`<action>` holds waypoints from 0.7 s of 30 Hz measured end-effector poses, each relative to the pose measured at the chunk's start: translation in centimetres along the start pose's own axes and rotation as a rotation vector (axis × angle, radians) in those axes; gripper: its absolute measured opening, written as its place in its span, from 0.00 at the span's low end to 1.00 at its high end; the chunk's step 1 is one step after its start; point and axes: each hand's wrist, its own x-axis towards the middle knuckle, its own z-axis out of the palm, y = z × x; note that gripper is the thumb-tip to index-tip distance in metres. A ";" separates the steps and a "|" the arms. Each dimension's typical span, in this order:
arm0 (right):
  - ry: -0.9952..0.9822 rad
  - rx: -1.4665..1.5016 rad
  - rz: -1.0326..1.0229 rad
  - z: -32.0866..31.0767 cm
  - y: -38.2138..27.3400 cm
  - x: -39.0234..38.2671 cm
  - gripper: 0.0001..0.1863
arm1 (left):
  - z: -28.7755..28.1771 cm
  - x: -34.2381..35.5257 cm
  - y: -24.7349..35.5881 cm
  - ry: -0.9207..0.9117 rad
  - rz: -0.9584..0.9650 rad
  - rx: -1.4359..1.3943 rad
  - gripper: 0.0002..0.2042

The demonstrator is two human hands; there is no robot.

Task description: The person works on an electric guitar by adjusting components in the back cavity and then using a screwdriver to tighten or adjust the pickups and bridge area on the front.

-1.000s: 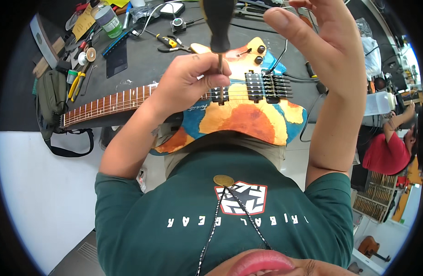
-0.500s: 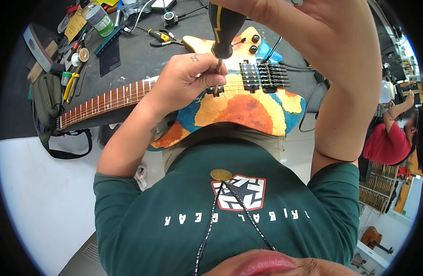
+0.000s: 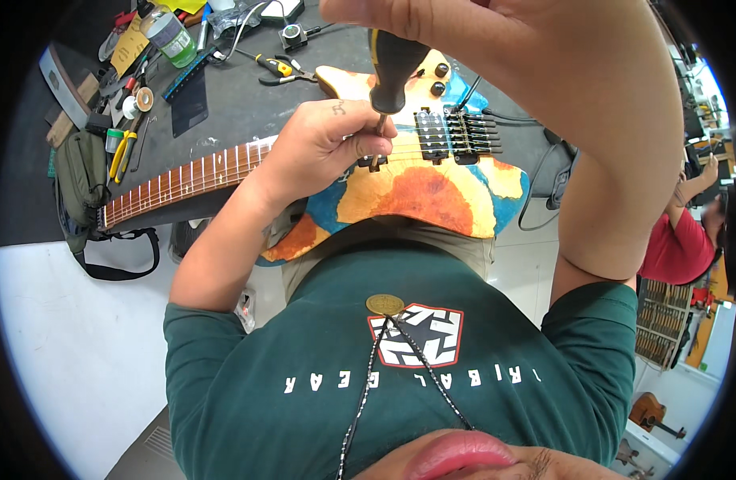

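Note:
An electric guitar (image 3: 420, 196) with a blue, orange and cream body lies across the table edge against my lap, its fretted neck (image 3: 196, 178) pointing left. A screwdriver (image 3: 390, 80) with a black and yellow handle stands nearly upright over the body, tip down at the neck-side pickup (image 3: 373, 163). My left hand (image 3: 326, 146) pinches its shaft between thumb and fingers, just above the strings. At the top edge my right hand (image 3: 480, 36) is closed on the handle's upper end; its fingers are partly cut off. The bridge pickup (image 3: 432, 134) and bridge (image 3: 473, 132) lie to the right.
Pliers (image 3: 280, 70) lie beyond the guitar. At left are a bottle (image 3: 172, 40), a solder spool (image 3: 141, 101), yellow-handled cutters (image 3: 123, 154) and an olive bag (image 3: 81, 172). A cable (image 3: 516, 118) runs off right. A person in red (image 3: 680, 250) is at far right.
My right hand has turned on the handle, its thumb reaching farther left and its forearm swinging right. The screwdriver handle has dropped slightly in view. My left hand keeps its pinch on the shaft.

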 end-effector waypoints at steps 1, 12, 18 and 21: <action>-0.003 -0.006 -0.005 0.0 0.0 0.0 0.18 | 0.0 0.0 0.0 0.012 0.010 0.013 0.07; -0.033 -0.029 -0.014 0.1 0.0 0.2 0.19 | 0.1 0.2 0.1 0.014 -0.008 -0.011 0.06; -0.043 -0.036 -0.016 0.1 0.0 0.4 0.19 | 0.3 0.2 0.0 0.036 0.001 -0.012 0.06; -0.041 -0.041 -0.006 -0.1 0.0 0.3 0.20 | 0.4 0.5 0.0 0.031 0.012 -0.005 0.06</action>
